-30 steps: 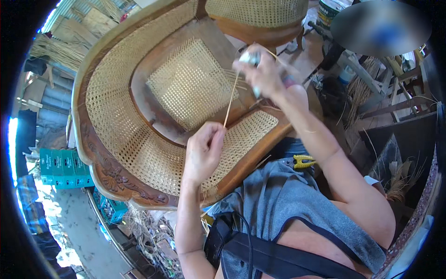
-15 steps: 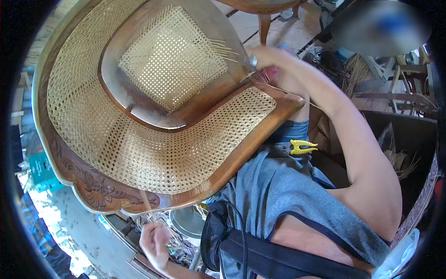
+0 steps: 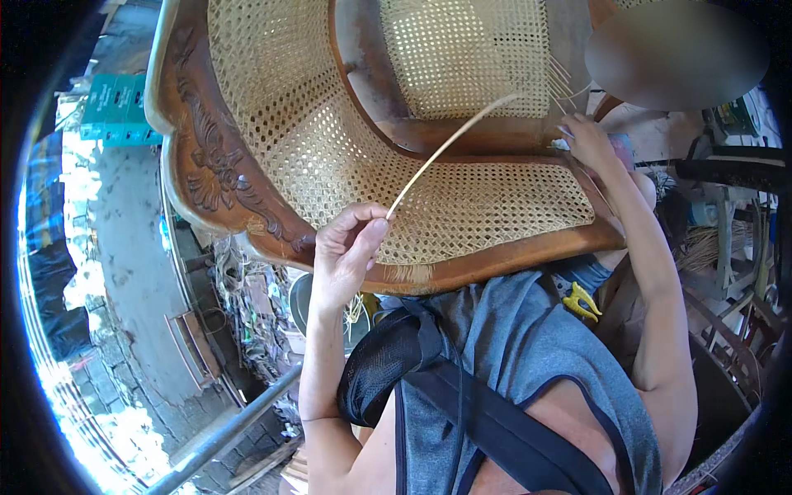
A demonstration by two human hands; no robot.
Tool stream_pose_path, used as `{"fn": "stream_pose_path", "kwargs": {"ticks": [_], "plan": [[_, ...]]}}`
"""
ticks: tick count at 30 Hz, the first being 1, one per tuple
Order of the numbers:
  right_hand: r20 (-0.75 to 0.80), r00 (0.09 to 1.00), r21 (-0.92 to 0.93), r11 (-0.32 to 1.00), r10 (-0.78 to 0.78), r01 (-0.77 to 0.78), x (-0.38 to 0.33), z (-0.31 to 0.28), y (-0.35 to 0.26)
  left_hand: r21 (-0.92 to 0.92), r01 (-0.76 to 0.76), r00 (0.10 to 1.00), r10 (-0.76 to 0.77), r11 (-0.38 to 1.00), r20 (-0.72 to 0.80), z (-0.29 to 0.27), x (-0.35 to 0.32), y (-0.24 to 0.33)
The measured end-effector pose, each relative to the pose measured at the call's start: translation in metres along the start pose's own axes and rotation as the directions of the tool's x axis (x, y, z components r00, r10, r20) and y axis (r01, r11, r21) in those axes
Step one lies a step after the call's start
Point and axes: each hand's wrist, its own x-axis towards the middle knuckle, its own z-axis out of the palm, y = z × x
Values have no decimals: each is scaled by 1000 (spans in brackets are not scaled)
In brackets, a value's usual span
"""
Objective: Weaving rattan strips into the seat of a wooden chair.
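Note:
A carved wooden chair frame (image 3: 223,177) with woven cane panels (image 3: 355,173) lies across my lap. My left hand (image 3: 351,252) is raised over its near edge, pinching one end of a pale cane strand (image 3: 441,153). The strand arcs up and right across the weave. My right hand (image 3: 592,147) is at the right side of the inner panel, next to several loose cane ends (image 3: 559,82). Its fingers are bent together by a small whitish piece (image 3: 561,143); what they grip is too small to make out. Yellow-handled pliers (image 3: 582,302) rest at my waist.
A grey bucket (image 3: 299,305) with cane scraps stands below the chair's near edge. A metal tube (image 3: 235,425) slants across the lower left. Green boxes (image 3: 120,107) are at the far left. Wooden frames (image 3: 730,247) stand at right; a blurred patch covers the upper right.
My left hand has risen from below the chair's near edge to over it, with the strand now plainly seen. The view has shifted, so the chair sits farther right and higher.

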Motion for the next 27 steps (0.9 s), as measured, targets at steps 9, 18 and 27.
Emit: {"fn": "stream_pose_path", "kwargs": {"ticks": [9,18,27], "plan": [[-44,964,999,11,-263,49,-87,-91,-241,74,65,998,-66,995,13,3,-15,-1],[-153,982,988,-26,-111,151,-80,-95,-232,80,127,991,-123,989,-56,-43,-58,-2],[-195,979,974,-130,-64,185,-90,-98,-219,80,145,988,-141,986,-61,-53,-85,-5]]}}
